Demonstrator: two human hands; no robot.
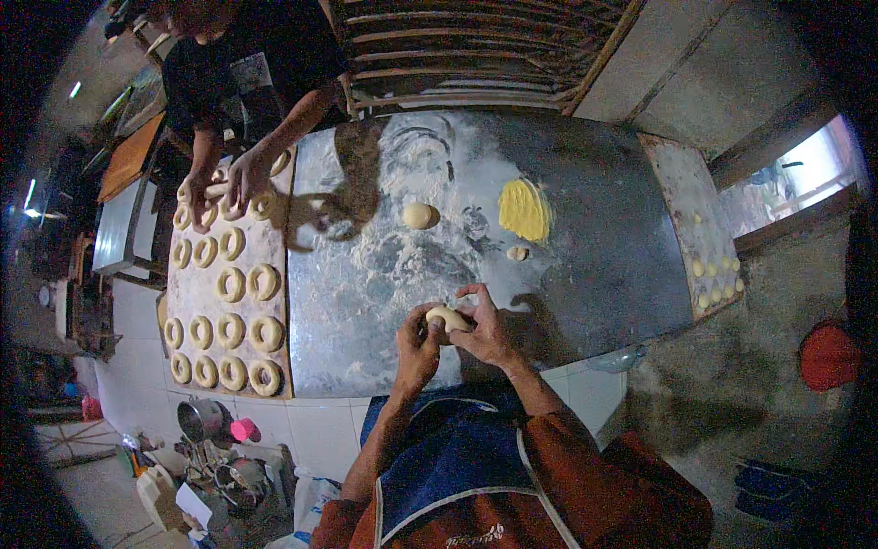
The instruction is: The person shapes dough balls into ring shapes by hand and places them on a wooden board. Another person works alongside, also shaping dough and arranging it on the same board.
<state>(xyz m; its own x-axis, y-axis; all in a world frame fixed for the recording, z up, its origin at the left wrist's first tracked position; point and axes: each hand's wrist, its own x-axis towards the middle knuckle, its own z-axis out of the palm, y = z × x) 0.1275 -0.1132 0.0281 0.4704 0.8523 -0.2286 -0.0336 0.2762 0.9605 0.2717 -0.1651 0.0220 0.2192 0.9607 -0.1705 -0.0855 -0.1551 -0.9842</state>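
Note:
Near the front edge of the metal table, a piece of pale dough [447,318] is pinched between my two hands. My left hand [419,343] grips its left end, with the thumb pressed against it. My right hand [485,334] holds the other end, thumb below and index finger raised above the dough. Farther off, a round dough ball [420,216] sits on the floured metal tabletop [604,220]. To its right lie a smeared yellow patch of soft spread [524,209] and a small dough scrap [519,253].
At the left, a board [197,297] carries rows of dough rings [230,284]. A co-worker's hands [219,192] handle dough at its far end. Another board [695,201] with small dough balls stands at the right. Pots [201,419] and a pink cup [244,429] are low at left.

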